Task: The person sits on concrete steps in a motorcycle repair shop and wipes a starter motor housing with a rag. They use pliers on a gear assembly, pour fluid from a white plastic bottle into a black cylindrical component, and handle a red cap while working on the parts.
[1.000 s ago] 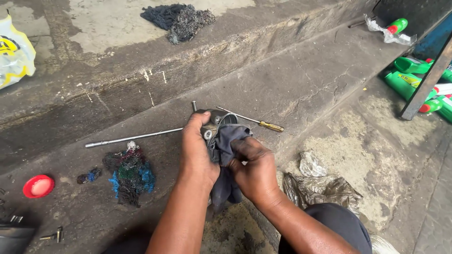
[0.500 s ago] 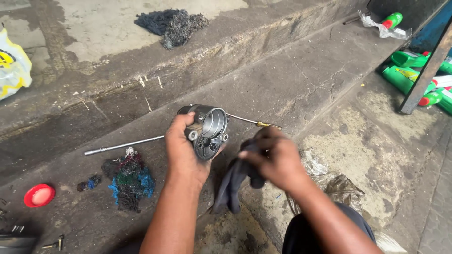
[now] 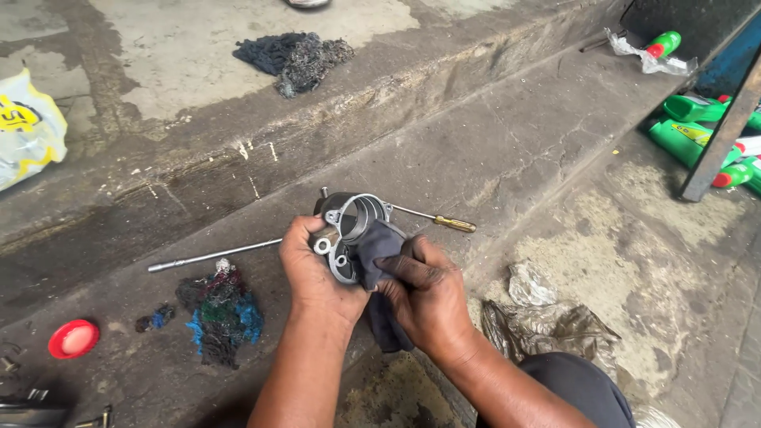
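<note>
My left hand (image 3: 313, 273) grips a round metal engine part (image 3: 353, 226) with a bored opening and small lugs, held above the concrete step. My right hand (image 3: 424, 297) presses a dark grey rag (image 3: 379, 246) against the part's right side; the rag's tail hangs down between my wrists. Behind the part lie a long steel rod (image 3: 210, 256) and a screwdriver with a yellow handle (image 3: 453, 224).
A wad of coloured cotton waste (image 3: 218, 313) and a red cap (image 3: 74, 338) lie at left. A dark rag pile (image 3: 293, 55) sits on the upper ledge. Green bottles (image 3: 690, 131) stand at right, crumpled plastic (image 3: 547, 317) lies near my knee.
A second ago the rag covered the part. My right hand then pulled the rag off to the right, baring the part, and has now brought it back against the part's side.
</note>
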